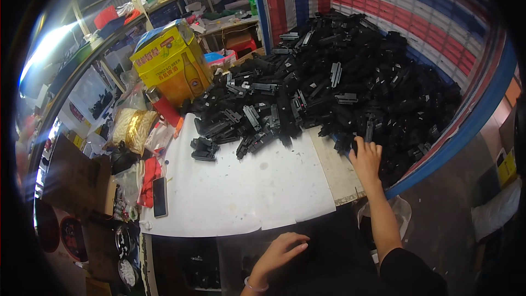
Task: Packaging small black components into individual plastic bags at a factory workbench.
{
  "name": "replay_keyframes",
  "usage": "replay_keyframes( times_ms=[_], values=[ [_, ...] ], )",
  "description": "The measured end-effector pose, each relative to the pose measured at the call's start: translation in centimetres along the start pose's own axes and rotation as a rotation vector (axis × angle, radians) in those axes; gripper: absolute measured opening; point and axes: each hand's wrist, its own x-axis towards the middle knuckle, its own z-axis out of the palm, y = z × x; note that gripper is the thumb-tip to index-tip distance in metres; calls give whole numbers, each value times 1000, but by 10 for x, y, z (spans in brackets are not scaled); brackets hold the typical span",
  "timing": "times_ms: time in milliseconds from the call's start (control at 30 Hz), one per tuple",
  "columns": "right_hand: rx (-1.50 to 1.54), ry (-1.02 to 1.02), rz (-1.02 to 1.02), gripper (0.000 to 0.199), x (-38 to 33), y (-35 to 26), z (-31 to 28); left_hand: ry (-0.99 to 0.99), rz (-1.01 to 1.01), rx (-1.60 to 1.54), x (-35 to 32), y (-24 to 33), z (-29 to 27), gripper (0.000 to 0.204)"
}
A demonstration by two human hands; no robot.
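A large heap of black plastic parts (350, 71), many with grey metal strips, covers the far right of the worktable. The kind of part cannot be made out. At the heap's near right edge, my right hand (367, 159) reaches in with its fingers apart, touching or just over the black pieces; nothing shows in its grasp. My left hand (282, 251) hovers near the table's front edge, empty, its fingers loosely stretched and the thumb apart. The white sheet (241, 192) on the tabletop lies beyond it, with a few loose parts (204, 149) on its far side.
A phone (160, 197) lies at the sheet's left edge, beside red cloth (150, 178). Behind stand a red bottle (163, 107) and a yellow carton (172, 66). A blue rail (460, 142) and striped sheeting (405, 11) bound the heap. A plastic bag (402, 214) hangs below the right edge.
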Motion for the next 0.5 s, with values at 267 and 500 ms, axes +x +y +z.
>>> replay_keyframes(
  times_ms=[267, 500],
  values=[
    [333, 174, -68, 7, -3, -8, -25, -19, -31, -47, 9, 3, 4, 24],
    [474, 238, -165, 6, 13, -8, -10, -64, 7, -23, 16, 5, 14, 23]
  ],
)
